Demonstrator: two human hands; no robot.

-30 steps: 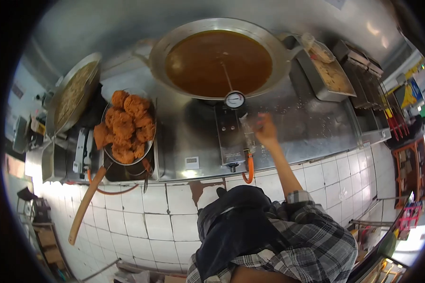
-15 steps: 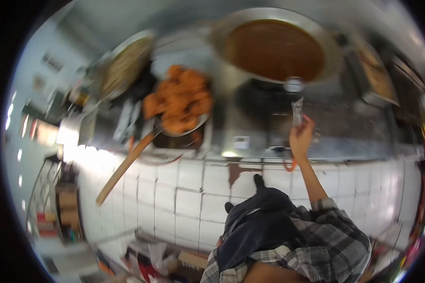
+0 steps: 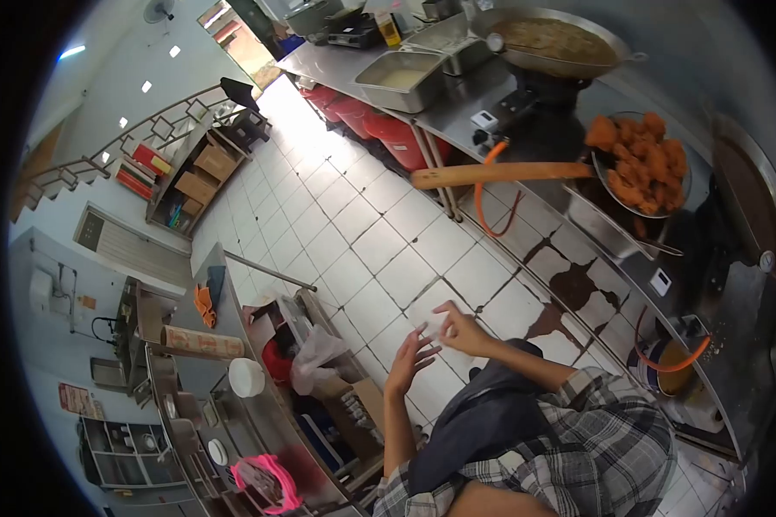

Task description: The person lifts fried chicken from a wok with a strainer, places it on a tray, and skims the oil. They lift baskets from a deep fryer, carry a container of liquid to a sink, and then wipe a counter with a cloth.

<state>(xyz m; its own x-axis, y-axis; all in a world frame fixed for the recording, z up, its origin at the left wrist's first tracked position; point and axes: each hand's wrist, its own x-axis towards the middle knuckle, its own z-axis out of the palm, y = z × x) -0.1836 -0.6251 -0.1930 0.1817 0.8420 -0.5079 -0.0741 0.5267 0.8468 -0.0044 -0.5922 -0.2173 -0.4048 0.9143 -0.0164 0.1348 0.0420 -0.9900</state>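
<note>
Both my hands are raised close together in front of my apron, over the tiled floor. My left hand (image 3: 411,362) has its fingers spread, with nothing in it. Beside it, my right hand (image 3: 464,331) points its index finger out, the other fingers loosely bent; no object shows in it. To the right on the steel counter, orange-coated fried pieces (image 3: 642,164) fill a round strainer with a long wooden handle (image 3: 500,174) jutting over the aisle. Behind them a wide pan (image 3: 750,189) of brown liquid carries a round dial thermometer (image 3: 766,261) at its rim.
Another wok (image 3: 560,43) of pale frying oil stands on a burner at the far counter end, near a rectangular steel tub (image 3: 403,79). Red bins (image 3: 397,138) sit underneath. To my left, a steel table (image 3: 293,448) holds a white lidded tub (image 3: 247,377) and a pink-rimmed bag (image 3: 267,484).
My view has swung left, away from the brown-liquid pan. My right hand has left the shiny piece near the dial and come in front of my body; my left hand has come into view.
</note>
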